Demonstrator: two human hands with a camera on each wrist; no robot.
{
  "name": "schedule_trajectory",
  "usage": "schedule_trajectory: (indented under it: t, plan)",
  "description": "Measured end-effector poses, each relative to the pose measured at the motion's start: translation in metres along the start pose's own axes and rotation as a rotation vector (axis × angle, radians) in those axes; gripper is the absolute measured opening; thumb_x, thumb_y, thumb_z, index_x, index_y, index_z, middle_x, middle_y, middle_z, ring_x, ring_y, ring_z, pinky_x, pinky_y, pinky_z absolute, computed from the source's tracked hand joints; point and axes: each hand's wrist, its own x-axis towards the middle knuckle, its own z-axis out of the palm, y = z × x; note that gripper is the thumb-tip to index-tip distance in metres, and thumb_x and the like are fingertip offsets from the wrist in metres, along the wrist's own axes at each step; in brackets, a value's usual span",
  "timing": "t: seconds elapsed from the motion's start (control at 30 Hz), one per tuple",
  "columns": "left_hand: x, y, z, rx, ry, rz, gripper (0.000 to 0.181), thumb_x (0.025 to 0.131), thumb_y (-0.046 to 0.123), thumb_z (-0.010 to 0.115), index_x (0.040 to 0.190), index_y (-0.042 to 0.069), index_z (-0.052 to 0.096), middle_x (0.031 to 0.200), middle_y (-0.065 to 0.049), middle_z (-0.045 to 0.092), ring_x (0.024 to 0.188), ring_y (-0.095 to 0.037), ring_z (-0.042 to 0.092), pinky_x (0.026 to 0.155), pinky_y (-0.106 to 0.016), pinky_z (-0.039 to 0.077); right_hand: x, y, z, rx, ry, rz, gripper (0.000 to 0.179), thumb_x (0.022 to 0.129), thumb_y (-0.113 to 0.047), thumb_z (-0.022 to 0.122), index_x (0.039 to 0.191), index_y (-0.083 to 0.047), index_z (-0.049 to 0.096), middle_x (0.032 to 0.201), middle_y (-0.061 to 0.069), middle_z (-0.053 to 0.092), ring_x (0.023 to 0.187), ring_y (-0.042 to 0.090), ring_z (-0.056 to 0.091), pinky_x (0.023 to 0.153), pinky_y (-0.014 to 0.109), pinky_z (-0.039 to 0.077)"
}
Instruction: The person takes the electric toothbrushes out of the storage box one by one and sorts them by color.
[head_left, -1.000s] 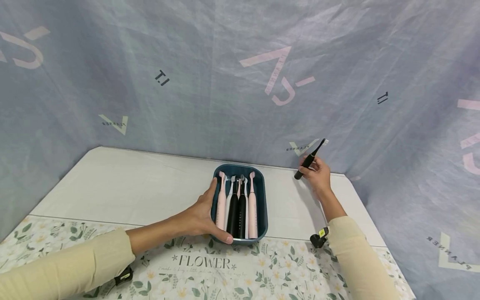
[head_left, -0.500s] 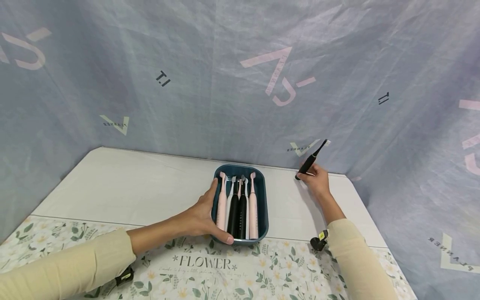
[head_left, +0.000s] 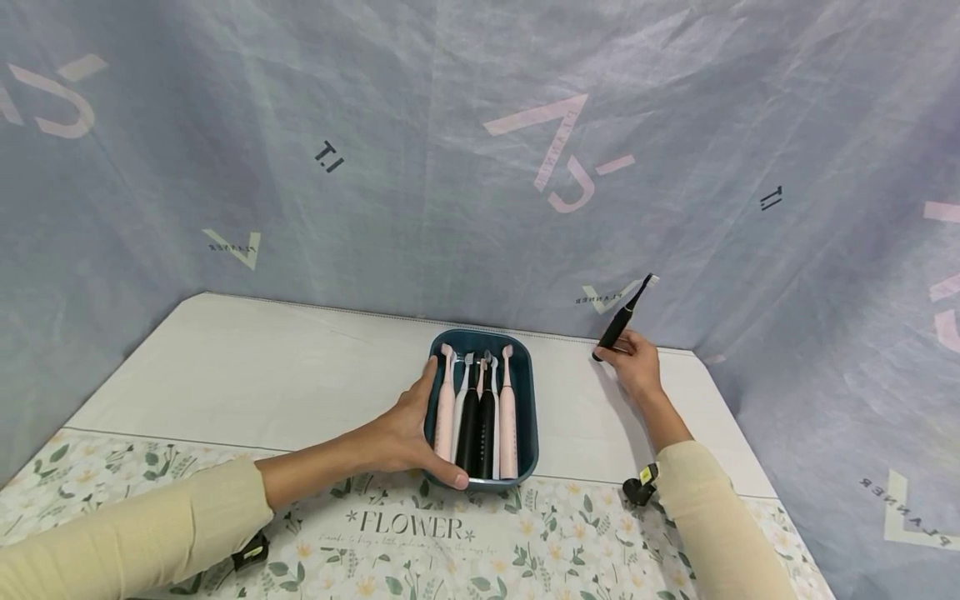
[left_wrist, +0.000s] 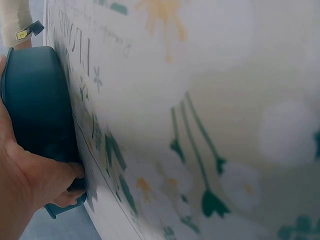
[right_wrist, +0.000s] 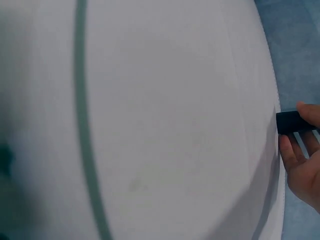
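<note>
Head view is mostly a big grey-blue curtain (head_left: 375,192) with pink, pale yellow and black lettering, hanging behind the desk (head_left: 315,367), which is plain white at the back and flower-printed up front. Couple of cream sleeves (head_left: 723,517) reach in over it. Sitting around the middle is a dark teal tray (head_left: 532,400), and the left hand (head_left: 405,433) has it gripped at the near left corner, thumb on the near rim, fingers along the left wall. Right hand (head_left: 637,365) is off to the right near the desk's back edge, fingers pinching a black brush (head_left: 617,327) low on its handle, tilted, bristles up; can't tell if its base touches the desk. More brushes (head_left: 470,425), pink, white and black, lie side by side in the tray, heads at the far end.
</note>
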Motion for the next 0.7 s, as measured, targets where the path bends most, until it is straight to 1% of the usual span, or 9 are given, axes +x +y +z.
schedule_trajectory:
  t: [0.13, 0.4, 0.53, 0.7]
  plan:
    - [0.000, -0.001, 0.000, -0.011, -0.007, 0.000, 0.181, 0.065, 0.059, 0.109, 0.178, 0.027, -0.028, 0.190, -0.018, -0.016, 0.176, -0.050, -0.006, 0.133, -0.079, 0.025, 0.000, 0.001, 0.000, -0.014, 0.006, -0.001, 0.053, 0.103, -0.004, 0.080, 0.153, 0.004, 0.064, 0.150, 0.027, 0.071, 0.101, -0.010, 0.063, 0.089, 0.006, 0.054]
    - [0.001, -0.001, 0.000, -0.004, 0.001, -0.010, 0.181, 0.064, 0.059, 0.110, 0.178, 0.029, -0.028, 0.190, -0.016, -0.016, 0.177, -0.048, -0.006, 0.134, -0.078, 0.026, -0.001, 0.001, -0.002, 0.028, -0.003, -0.020, 0.059, 0.101, 0.000, 0.081, 0.157, 0.005, 0.061, 0.154, 0.032, 0.067, 0.097, -0.013, 0.064, 0.087, 0.005, 0.055]
    - [0.001, 0.000, 0.001, 0.014, 0.010, -0.011, 0.181, 0.063, 0.060, 0.110, 0.178, 0.030, -0.026, 0.191, -0.015, -0.014, 0.178, -0.045, -0.005, 0.134, -0.077, 0.026, -0.001, 0.002, -0.008, 0.044, -0.023, -0.010, 0.064, 0.101, 0.001, 0.080, 0.160, 0.007, 0.057, 0.157, 0.035, 0.063, 0.097, -0.014, 0.065, 0.084, 0.006, 0.055]
    - [0.001, 0.001, 0.002, 0.018, 0.017, -0.004, 0.182, 0.062, 0.059, 0.111, 0.179, 0.030, -0.025, 0.191, -0.015, -0.012, 0.178, -0.045, -0.004, 0.134, -0.077, 0.026, -0.004, 0.002, -0.016, 0.020, -0.056, 0.001, 0.067, 0.102, -0.004, 0.079, 0.163, 0.006, 0.053, 0.159, 0.036, 0.061, 0.094, -0.015, 0.064, 0.082, 0.007, 0.056]
